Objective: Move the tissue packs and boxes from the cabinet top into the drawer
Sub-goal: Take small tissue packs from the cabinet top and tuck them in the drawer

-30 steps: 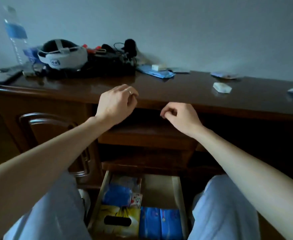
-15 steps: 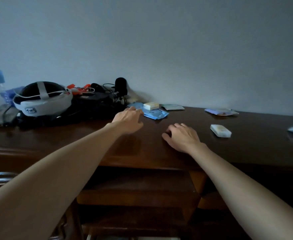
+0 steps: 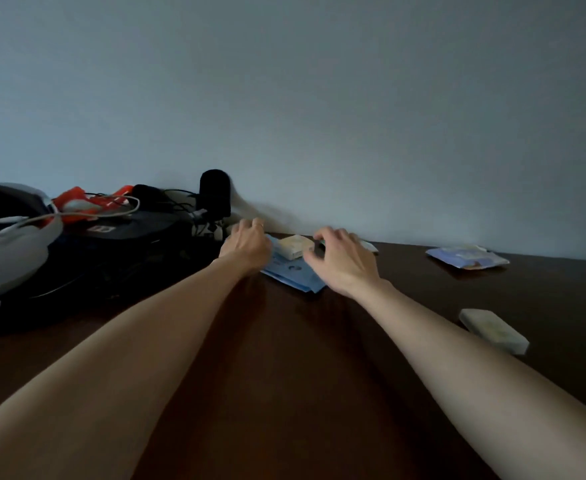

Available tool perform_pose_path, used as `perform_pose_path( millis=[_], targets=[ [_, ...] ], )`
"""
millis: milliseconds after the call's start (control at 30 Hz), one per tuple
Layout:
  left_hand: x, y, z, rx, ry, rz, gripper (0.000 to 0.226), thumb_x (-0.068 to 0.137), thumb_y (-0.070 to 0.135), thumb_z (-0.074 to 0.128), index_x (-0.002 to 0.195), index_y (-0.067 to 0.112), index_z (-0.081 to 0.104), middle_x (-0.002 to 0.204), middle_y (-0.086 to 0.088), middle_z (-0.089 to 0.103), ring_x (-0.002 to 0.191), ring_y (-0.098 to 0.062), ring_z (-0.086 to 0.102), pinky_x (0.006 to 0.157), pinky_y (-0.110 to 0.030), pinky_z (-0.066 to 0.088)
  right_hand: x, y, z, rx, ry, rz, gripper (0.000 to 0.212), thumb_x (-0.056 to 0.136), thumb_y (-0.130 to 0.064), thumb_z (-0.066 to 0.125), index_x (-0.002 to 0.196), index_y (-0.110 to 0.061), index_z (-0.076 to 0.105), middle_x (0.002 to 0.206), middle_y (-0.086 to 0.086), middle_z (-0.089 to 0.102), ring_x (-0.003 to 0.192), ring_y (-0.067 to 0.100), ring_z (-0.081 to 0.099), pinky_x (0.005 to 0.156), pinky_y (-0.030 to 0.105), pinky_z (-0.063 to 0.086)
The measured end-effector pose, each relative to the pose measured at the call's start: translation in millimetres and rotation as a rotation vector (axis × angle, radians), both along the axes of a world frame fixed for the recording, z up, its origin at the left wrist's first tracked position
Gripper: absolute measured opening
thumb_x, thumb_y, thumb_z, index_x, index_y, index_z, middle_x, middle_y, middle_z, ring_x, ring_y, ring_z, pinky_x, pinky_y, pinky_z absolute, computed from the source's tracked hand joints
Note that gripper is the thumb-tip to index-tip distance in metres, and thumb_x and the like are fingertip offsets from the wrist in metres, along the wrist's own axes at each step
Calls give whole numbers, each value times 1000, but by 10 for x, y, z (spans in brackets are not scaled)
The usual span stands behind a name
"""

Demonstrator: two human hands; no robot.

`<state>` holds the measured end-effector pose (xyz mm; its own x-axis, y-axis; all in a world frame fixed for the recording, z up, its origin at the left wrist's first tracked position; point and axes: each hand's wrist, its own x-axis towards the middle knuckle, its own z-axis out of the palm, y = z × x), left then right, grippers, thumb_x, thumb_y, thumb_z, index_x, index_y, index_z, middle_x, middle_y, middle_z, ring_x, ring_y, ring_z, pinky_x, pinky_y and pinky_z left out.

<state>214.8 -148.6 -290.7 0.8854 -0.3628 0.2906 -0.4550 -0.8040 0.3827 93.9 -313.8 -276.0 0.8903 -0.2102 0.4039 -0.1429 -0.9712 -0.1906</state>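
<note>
Reaching over the cabinet top [image 3: 284, 375], I have the small box [image 3: 294, 247] between my hands on a blue pack [image 3: 293, 276] lying long axis away from me: left hand [image 3: 246, 247] loosely curled at its left, right hand [image 3: 341, 261] spread, nearer, holding nothing

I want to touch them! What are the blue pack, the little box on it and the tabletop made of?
Blue pack: looks like thin soft plastic film, flat and slightly wrinkled. Little box: probably pale cardboard with sharp straight edges, though the picture is too dim to be sure. Tabletop: seems to be dark polished wood, since it shines and mirrors the arms faintly.
</note>
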Motion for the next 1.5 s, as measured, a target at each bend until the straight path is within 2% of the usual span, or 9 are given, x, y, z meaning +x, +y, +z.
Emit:
perform_pose_path(
  millis=[167,333,500,733,900,1033,1233,1400,1500],
  targets=[
    [708,-79,-61,227,6,39,44,101,26,46,141,6,50,144,-23,42,135,-43,36,112,-50,34,769,83,-224,43,243,110,64,99,-66,32,156,-38,24,167,8,18,150,36,25,115,53,28],
    [863,-306,-248,271,-61,147,48,106,27,32,143,-1,44,148,-25,43,135,-43,41,110,-47,33,924,24,-457,33,257,103,57,101,-63,27,148,-31,32,149,19,40,139,36,38,113,50,28],
    [754,-215,-150,195,43,180,65,101,45,49,145,-1,37,147,-30,40,135,-45,40,109,-45,34,765,109,-373,-27,258,88,55,102,-59,28,146,-27,36,145,20,46,136,37,39,111,49,30],
    [-65,-81,-77,1,1,67,37,102,36,52,108,3,67,124,-23,55,115,-41,50,92,-46,44,-116,209,-219,-86,323,-44,56,101,-62,30,141,-24,38,143,21,47,132,39,39,104,51,33],
    [-882,157,28,-269,-102,55,45,105,40,44,101,3,68,113,-21,56,101,-41,55,74,-39,40,-953,317,-111,-91,371,-241,61,99,-65,34,142,-21,37,140,23,47,125,40,46,93,49,40],
    [-1578,326,66,-272,-89,15,47,103,50,40,91,12,64,102,-15,63,92,-39,61,67,-36,37,-1536,473,-23,-42,408,-315,79,89,-78,41,146,-23,35,134,21,51,116,38,56,80,44,41],
    [-2559,435,-27,-388,150,-5,50,94,64,42,87,22,68,81,-2,69,81,-30,68,74,-37,52,-2220,640,-33,218,334,-321,98,74,-84,56,147,-20,40,140,19,52,127,39,51,90,44,43],
    [-3234,744,64,-1007,736,-30,23,92,34,67,104,15,72,85,-2,69,79,-18,66,75,-34,58,-2810,893,-136,505,60,-201,67,64,-63,78,116,-27,58,112,2,67,104,26,66,78,36,53],
    [-3596,1032,60,-1094,909,-89,17,90,34,72,91,17,68,79,-2,69,70,-16,65,62,-31,51,-3195,1060,-289,789,-124,-58,60,62,-43,85,113,-38,54,103,-14,62,95,12,63,68,30,49]
  ],
)
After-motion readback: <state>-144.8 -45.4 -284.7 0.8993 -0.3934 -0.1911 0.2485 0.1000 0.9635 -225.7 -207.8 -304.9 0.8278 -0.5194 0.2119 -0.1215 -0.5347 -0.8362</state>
